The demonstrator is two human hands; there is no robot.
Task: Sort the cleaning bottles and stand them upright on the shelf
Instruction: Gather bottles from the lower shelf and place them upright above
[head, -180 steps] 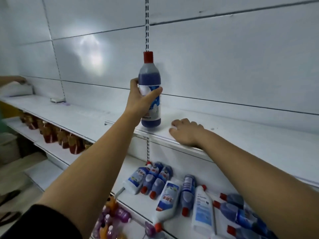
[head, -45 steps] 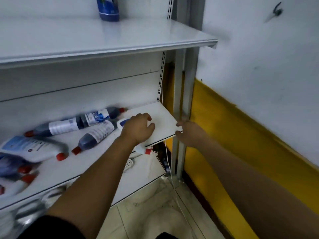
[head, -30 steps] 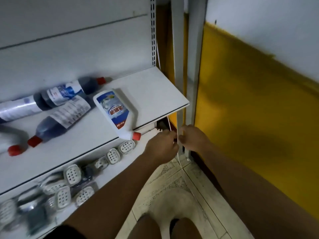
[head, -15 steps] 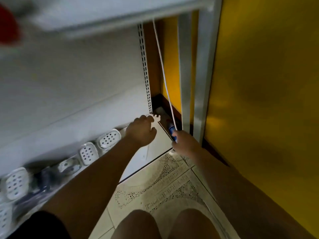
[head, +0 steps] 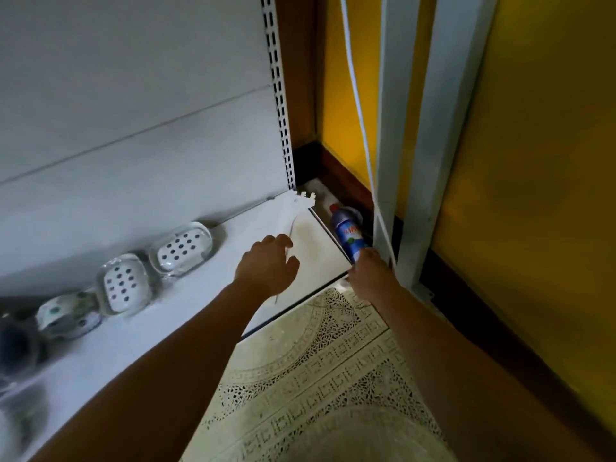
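Observation:
A blue cleaning bottle [head: 348,233] with a red cap lies on the floor in the narrow gap between the end of the bottom shelf [head: 320,251] and a white upright post [head: 430,145]. Its cap points away from me. My right hand [head: 371,273] reaches into that gap, fingers curled around the bottle's near end. My left hand [head: 266,265] rests palm down on the bottom shelf near its right end, fingers loosely apart, holding nothing. No other bottles are in view.
Clear soap dishes [head: 183,248] with white dotted inserts sit in a row along the shelf's back. A white cord [head: 358,111] hangs down beside the post into the gap. A yellow wall [head: 533,161] closes the right side. Patterned floor tile [head: 316,361] lies below.
My view has dropped from the middle shelf with lying bottles to the bottom shelf and floor. My right hand went down into the gap onto the fallen bottle; my left hand moved onto the bottom shelf.

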